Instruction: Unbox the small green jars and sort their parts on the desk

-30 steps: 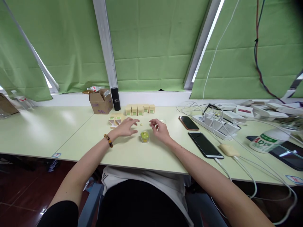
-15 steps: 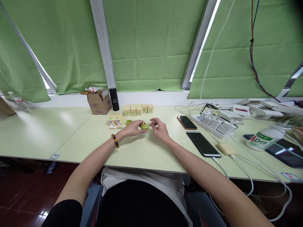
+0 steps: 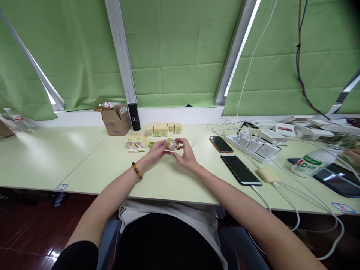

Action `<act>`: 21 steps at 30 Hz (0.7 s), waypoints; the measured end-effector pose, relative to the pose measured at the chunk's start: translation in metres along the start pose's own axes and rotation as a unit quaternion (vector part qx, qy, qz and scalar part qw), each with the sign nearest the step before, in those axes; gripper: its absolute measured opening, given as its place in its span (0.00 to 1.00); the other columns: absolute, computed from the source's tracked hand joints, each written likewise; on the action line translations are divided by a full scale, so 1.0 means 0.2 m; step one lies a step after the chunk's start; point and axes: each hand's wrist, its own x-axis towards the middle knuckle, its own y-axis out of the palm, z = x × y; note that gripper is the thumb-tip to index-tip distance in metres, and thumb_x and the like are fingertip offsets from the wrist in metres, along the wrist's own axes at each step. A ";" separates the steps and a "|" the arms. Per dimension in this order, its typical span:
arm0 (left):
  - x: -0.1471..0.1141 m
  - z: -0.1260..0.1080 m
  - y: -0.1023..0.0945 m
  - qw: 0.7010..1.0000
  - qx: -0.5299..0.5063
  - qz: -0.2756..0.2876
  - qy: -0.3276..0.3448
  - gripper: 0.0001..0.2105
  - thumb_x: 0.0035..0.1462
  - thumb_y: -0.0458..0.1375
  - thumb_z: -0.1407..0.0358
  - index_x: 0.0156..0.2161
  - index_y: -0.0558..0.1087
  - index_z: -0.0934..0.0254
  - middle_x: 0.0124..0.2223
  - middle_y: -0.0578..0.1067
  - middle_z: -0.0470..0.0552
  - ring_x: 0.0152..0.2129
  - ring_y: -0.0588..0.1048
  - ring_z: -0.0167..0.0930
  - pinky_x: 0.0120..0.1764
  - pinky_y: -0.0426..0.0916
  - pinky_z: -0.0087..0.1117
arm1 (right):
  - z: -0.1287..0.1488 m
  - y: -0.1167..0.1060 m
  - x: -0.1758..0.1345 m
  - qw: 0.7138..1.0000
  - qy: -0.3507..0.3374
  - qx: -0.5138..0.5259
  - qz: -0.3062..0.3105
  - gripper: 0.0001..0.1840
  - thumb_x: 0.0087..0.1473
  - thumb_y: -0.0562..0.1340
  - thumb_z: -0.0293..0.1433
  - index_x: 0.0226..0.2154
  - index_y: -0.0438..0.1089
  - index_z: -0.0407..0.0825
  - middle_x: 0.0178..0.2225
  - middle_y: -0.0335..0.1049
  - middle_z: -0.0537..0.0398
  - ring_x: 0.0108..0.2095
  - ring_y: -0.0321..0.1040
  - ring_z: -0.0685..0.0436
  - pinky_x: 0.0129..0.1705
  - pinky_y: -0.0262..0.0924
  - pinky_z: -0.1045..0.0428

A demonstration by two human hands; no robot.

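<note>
My left hand [image 3: 158, 150] and my right hand [image 3: 186, 153] meet above the table, fingers closed around a small rounded green thing with a pale, whitish side [image 3: 172, 145]. Fingers cover much of it, so its exact kind does not show. Just left of it, a small green piece [image 3: 151, 144] lies on the table, partly behind my left hand. Beyond my right fingers sits a small clear item [image 3: 191, 144]. Open small cartons [image 3: 136, 144] lie to the left of my left hand.
Several small cream boxes [image 3: 161, 129] stand in rows behind my hands. A cardboard box [image 3: 116, 120] and black cylinder [image 3: 134, 117] are back left. To the right are two phones [image 3: 221, 144], a power strip [image 3: 251, 148], cables and a white bottle [image 3: 312, 164].
My right hand has moved left onto the small green thing, which was in my left hand alone. The thing has been turned, and its whitish side now shows. The view shifted slightly.
</note>
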 end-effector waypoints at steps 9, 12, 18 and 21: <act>-0.03 0.01 0.01 0.998 -0.066 0.008 0.014 0.23 0.54 0.75 0.53 0.49 0.79 0.65 0.49 0.81 0.58 0.45 0.79 0.35 0.47 0.72 0.34 | 0.05 0.00 -0.01 1.000 0.005 0.028 -0.012 0.35 0.56 0.72 0.46 0.60 0.60 0.57 0.53 0.68 0.46 0.54 0.69 0.35 0.45 0.73 0.40; -0.03 0.02 -0.01 0.998 -0.036 -0.034 0.046 0.27 0.49 0.78 0.58 0.52 0.78 0.63 0.50 0.80 0.56 0.46 0.79 0.34 0.51 0.72 0.36 | 0.06 -0.01 0.00 0.997 0.038 0.063 -0.009 0.31 0.58 0.70 0.49 0.58 0.62 0.57 0.53 0.68 0.46 0.51 0.70 0.37 0.43 0.72 0.43; 0.00 0.06 -0.05 0.991 0.048 -0.070 0.104 0.28 0.45 0.79 0.62 0.52 0.78 0.63 0.50 0.79 0.55 0.46 0.78 0.34 0.52 0.73 0.38 | 0.04 0.00 0.01 0.968 0.113 0.223 0.015 0.25 0.60 0.68 0.53 0.51 0.67 0.57 0.49 0.71 0.50 0.39 0.72 0.44 0.42 0.74 0.44; -0.01 0.04 -0.03 0.988 0.078 -0.067 0.115 0.28 0.45 0.78 0.63 0.51 0.78 0.63 0.51 0.79 0.56 0.46 0.78 0.34 0.52 0.73 0.39 | 0.01 0.00 0.02 0.930 0.163 0.325 0.054 0.27 0.58 0.69 0.54 0.51 0.66 0.57 0.42 0.75 0.53 0.37 0.75 0.43 0.41 0.76 0.43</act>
